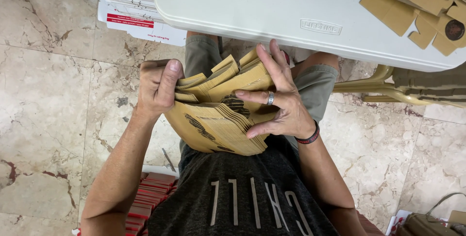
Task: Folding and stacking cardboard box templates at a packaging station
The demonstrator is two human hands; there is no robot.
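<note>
Brown flat cardboard blanks point(218, 119) are held as a fanned stack over the lap, at the picture's centre. The stack is pinched at nine o'clock by the left hand point(158, 88), closed around its edge, and is pressed from three o'clock by the right hand point(281, 102), fingers spread across the top sheets. Sheets could be spilled to the marble floor point(48, 95) if the fan is loosened, it is judged. At twelve o'clock, upward room is limited by the white table edge point(272, 27); more blanks point(417, 3) are piled at two o'clock.
</note>
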